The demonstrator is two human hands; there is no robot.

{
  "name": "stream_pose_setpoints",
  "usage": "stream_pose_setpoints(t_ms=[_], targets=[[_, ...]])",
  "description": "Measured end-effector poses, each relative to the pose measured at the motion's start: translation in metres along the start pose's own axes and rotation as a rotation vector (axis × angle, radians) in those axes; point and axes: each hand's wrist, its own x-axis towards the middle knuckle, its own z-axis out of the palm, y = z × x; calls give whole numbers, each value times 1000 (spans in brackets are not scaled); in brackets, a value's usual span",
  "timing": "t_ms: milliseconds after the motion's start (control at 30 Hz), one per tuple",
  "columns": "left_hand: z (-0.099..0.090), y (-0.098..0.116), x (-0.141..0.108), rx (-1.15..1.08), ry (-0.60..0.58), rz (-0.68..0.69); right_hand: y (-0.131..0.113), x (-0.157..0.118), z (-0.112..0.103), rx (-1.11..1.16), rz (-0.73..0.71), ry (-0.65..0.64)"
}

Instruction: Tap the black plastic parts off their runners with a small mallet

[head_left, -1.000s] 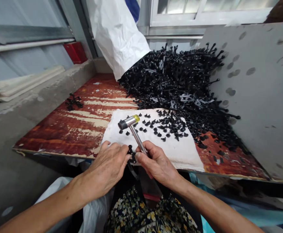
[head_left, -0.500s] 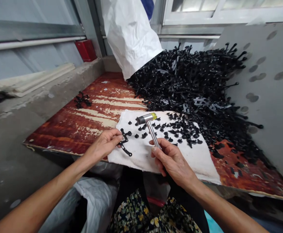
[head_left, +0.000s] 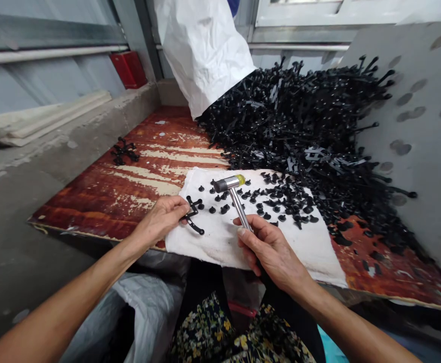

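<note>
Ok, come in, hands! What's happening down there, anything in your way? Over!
Left hand pinching black bracket. Right hand gripping hammer. Possible clutter: loose black pieces scattered on white cloth, some close to bracket.

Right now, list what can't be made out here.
In the head view:
Hammer: part of its handle, hidden by the right hand.
Black bracket: the pinched part, hidden by the left hand.
Black pile: lower parts, buried under upper ones.
White sack: top, cut off by the upper edge.
Small black pieces: fine detail, too small.
</note>
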Motion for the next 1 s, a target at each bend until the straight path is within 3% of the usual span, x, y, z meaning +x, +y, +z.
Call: stream_pose_setpoints(t_ms=[767,1000], targets=[[-6,-13,10,138,-28,70,1,0,-1,-14,7,-29],[-3,0,9,156,5,84,2,0,-1,-34,2,-31]])
